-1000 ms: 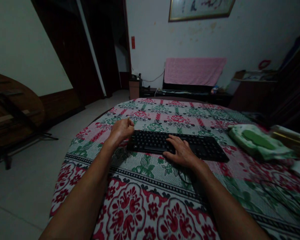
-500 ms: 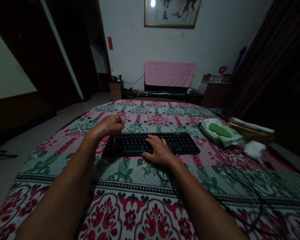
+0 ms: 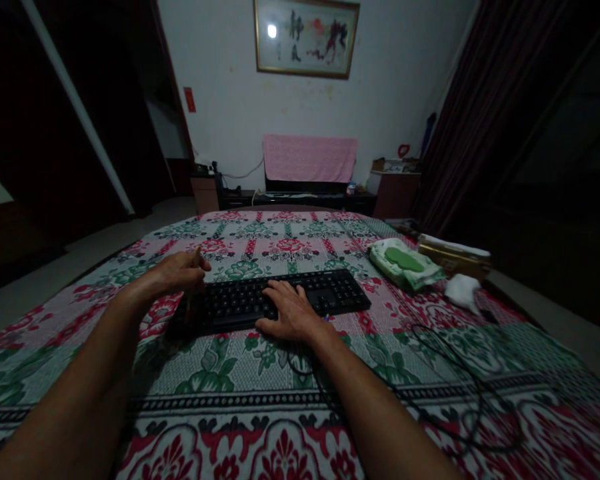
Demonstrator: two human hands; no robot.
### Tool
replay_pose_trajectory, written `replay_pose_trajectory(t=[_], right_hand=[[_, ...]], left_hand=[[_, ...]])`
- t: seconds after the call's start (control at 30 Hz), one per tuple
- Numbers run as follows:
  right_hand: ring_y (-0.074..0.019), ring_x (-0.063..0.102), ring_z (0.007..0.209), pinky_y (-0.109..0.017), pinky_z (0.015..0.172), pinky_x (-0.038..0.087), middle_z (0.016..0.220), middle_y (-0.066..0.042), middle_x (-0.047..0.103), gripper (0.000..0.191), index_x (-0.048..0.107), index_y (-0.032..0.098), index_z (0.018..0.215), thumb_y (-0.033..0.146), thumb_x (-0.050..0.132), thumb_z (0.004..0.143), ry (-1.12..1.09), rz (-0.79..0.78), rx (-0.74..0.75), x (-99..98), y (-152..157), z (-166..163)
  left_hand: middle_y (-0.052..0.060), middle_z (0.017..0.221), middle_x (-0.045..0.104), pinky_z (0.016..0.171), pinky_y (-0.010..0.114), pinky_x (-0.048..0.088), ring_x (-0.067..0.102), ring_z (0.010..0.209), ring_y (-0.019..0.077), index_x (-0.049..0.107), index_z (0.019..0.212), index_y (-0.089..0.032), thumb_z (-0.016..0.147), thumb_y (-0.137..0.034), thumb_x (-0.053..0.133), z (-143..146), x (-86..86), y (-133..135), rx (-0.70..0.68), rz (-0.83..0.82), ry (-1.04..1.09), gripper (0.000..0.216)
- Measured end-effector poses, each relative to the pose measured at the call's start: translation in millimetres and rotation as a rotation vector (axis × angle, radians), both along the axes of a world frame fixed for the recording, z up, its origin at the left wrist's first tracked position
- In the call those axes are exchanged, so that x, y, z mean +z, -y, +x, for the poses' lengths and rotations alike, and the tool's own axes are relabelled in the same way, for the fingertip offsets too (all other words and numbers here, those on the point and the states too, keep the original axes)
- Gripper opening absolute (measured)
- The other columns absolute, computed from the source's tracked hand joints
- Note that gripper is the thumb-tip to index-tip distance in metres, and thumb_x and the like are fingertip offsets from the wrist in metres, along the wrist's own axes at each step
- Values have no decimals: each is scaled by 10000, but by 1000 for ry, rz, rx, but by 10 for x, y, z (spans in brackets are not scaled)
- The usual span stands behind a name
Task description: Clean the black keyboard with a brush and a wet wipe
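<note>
A black keyboard (image 3: 330,293) lies on a table under a red and green flowered cloth (image 3: 260,240). My left hand (image 3: 175,273) hovers over the keyboard's left end. Its fingers are pinched round a thin stick-like thing (image 3: 192,303) that points down at the keys; I cannot make out what it is. My right hand (image 3: 287,313) lies flat on the keyboard's middle front edge, fingers spread, and holds nothing.
A green and white wipes pack (image 3: 403,263), a gold box (image 3: 453,257) and a crumpled white tissue (image 3: 461,290) lie at the right. A black cable (image 3: 460,387) loops over the near right of the cloth. A pink cloth (image 3: 310,158) hangs against the far wall.
My head has turned right and tilted up, so the keyboard and both hands now sit further left in view. Both hands stay at the keyboard in the same poses.
</note>
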State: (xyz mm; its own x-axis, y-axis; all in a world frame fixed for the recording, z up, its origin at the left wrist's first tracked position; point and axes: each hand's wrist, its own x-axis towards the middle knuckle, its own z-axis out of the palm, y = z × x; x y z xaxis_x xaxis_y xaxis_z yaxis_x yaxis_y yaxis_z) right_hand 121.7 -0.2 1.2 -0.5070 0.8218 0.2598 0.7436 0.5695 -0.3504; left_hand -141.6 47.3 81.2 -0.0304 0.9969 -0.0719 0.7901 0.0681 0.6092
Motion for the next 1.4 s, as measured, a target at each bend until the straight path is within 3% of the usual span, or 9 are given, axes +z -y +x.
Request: replay_pose_trajectory(t=[0.1, 0.33, 0.6, 0.8, 0.93, 1.07, 1.17, 1.27, 1.4], right_hand=[[-292, 293, 1320, -578, 1050, 192, 1447, -129, 378, 645, 484, 180, 1286, 516, 606, 749, -7, 4, 2, -8, -6, 0], [-288, 287, 1326, -577, 1058, 184, 1454, -130, 370, 647, 484, 185, 1287, 521, 604, 748, -4, -3, -2, -9, -5, -5], [-297, 309, 1310, -585, 1041, 213, 1449, -132, 374, 658, 477, 167, 1295, 523, 592, 754, 9, 19, 3, -4, -8, -1], [-297, 311, 1310, -583, 1039, 222, 1448, -133, 376, 644, 485, 168, 1288, 518, 586, 757, 18, 10, 7, -5, -12, -3], [-287, 294, 1324, -567, 1048, 217, 1458, -131, 361, 639, 481, 180, 1295, 509, 590, 758, 19, -6, 4, 6, -15, -8], [-290, 287, 1329, -571, 1050, 209, 1460, -134, 357, 643, 477, 175, 1301, 500, 595, 758, 24, -25, -1, 19, -13, -6], [-292, 292, 1326, -575, 1053, 199, 1461, -133, 355, 643, 473, 171, 1304, 503, 587, 766, 21, -25, 0, 18, -11, -3], [-287, 291, 1326, -567, 1055, 195, 1461, -131, 354, 637, 471, 177, 1305, 506, 581, 772, 19, -17, 0, 10, -12, -1], [-286, 284, 1329, -557, 1055, 192, 1462, -131, 352, 640, 468, 187, 1308, 511, 584, 768, 25, -20, 2, 18, -8, -4]], left_hand=[[-10, 559, 649, 501, 255, 482, 657, 617, 235, 598, 819, -214, 494, -226, 538, 54, 12, 40, -42, -30, 68, 331], [8, 520, 634, 489, 276, 455, 644, 596, 256, 601, 676, -212, 451, -197, 515, -26, 67, 34, -1, 23, -170, 242], [11, 569, 665, 460, 262, 448, 607, 517, 204, 575, 823, -190, 492, -245, 584, 150, 56, 89, -40, 48, 197, 336], [-5, 563, 662, 492, 254, 475, 653, 594, 224, 581, 778, -203, 503, -222, 563, -49, -106, -65, -31, 60, 77, 276], [-8, 527, 640, 447, 238, 434, 630, 537, 205, 586, 724, -198, 496, -176, 588, -111, -43, -68, 85, 86, -30, 229], [13, 595, 664, 459, 219, 431, 610, 517, 159, 570, 792, -180, 564, -181, 599, 39, 76, 54, 150, 152, 201, 229], [15, 598, 657, 466, 213, 431, 606, 518, 150, 546, 793, -172, 577, -182, 619, 128, 85, 112, 155, 107, 337, 229], [13, 591, 658, 440, 214, 408, 601, 504, 157, 545, 787, -179, 560, -150, 610, 60, 37, 65, 187, 68, 254, 238], [21, 550, 646, 434, 246, 402, 622, 534, 213, 603, 768, -194, 533, -195, 663, -132, 6, -43, 229, 149, -57, 243]])
